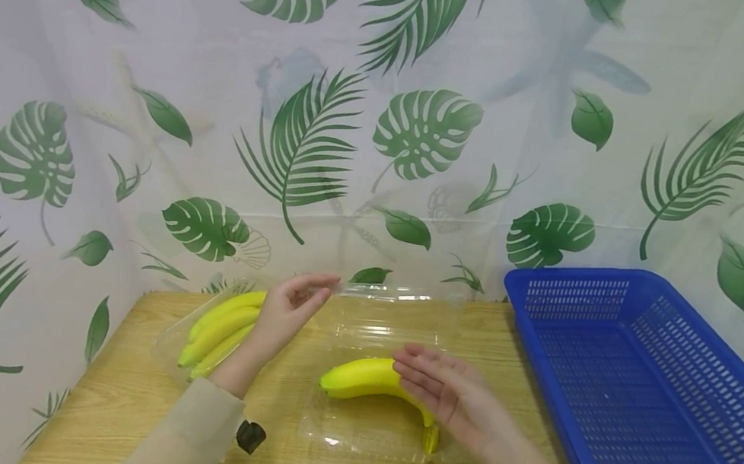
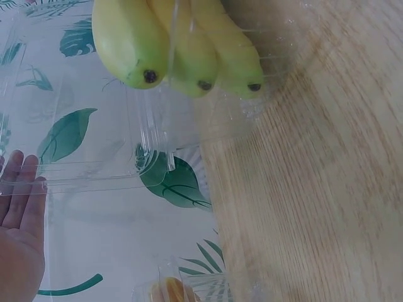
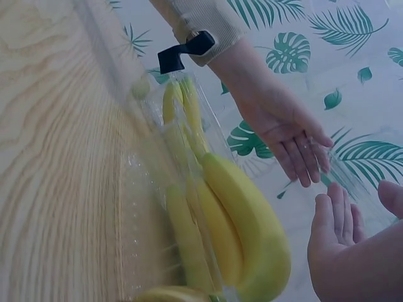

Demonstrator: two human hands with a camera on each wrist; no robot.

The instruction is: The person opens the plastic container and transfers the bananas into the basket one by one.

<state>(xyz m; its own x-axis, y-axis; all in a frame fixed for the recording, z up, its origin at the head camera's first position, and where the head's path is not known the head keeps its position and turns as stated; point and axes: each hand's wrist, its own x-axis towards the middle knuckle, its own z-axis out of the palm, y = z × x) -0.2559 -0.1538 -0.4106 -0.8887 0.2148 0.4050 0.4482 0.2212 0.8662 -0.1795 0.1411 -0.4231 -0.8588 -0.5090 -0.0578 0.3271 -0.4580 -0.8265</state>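
A clear plastic clamshell box [image 1: 335,438] sits on the table with a bunch of yellow bananas [image 1: 355,378] in it, its lid [image 1: 369,316] raised at the back. My left hand [image 1: 290,311] is at the lid's upper left corner; in the left wrist view its straight fingers [image 2: 28,201] lie against a clear plastic edge. Over the stem end of the bananas hovers my right hand [image 1: 452,398], fingers extended and holding nothing. The right wrist view shows the bunch [image 3: 245,220] beside both hands, green-tipped ends [image 2: 201,78] appearing in the left wrist view.
To the left, partly behind my left forearm, stands a second clear box with more bananas [image 1: 219,329]. A blue plastic basket [image 1: 628,399] stands at the right. Behind the wooden table [image 1: 122,372] hangs a leaf-patterned cloth [image 1: 415,214].
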